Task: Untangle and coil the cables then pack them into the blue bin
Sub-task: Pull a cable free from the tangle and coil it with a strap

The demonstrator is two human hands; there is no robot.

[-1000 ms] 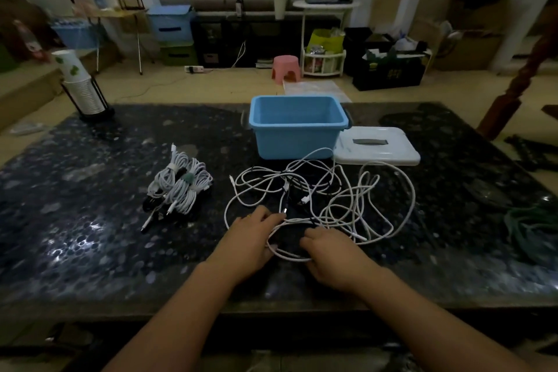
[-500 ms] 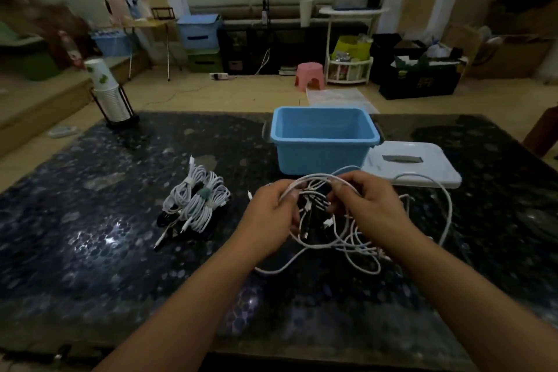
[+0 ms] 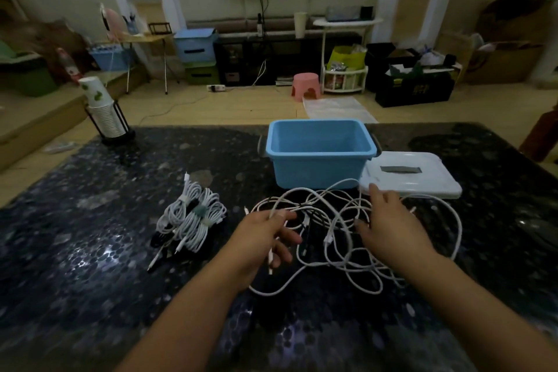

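Note:
A tangle of white cables (image 3: pixel 341 238) lies on the dark stone table in front of the blue bin (image 3: pixel 320 172), which looks empty. My left hand (image 3: pixel 262 238) pinches one white cable end at the tangle's left side, the plug hanging below my fingers. My right hand (image 3: pixel 389 226) hovers spread over the right part of the tangle, fingers straight, holding nothing. To the left lie several coiled and tied cables (image 3: pixel 193 220), white with a black one beneath.
The bin's white lid (image 3: pixel 416 178) lies flat to the right of the bin. A stack of paper cups in a black holder (image 3: pixel 104 112) stands at the table's far left corner. The table (image 3: pixel 90 266) ends just behind the bin.
Both hands had lifted the tangle together; now the bundle is back on the table and spread wider. My right hand has let go and opened, my left keeps one cable end.

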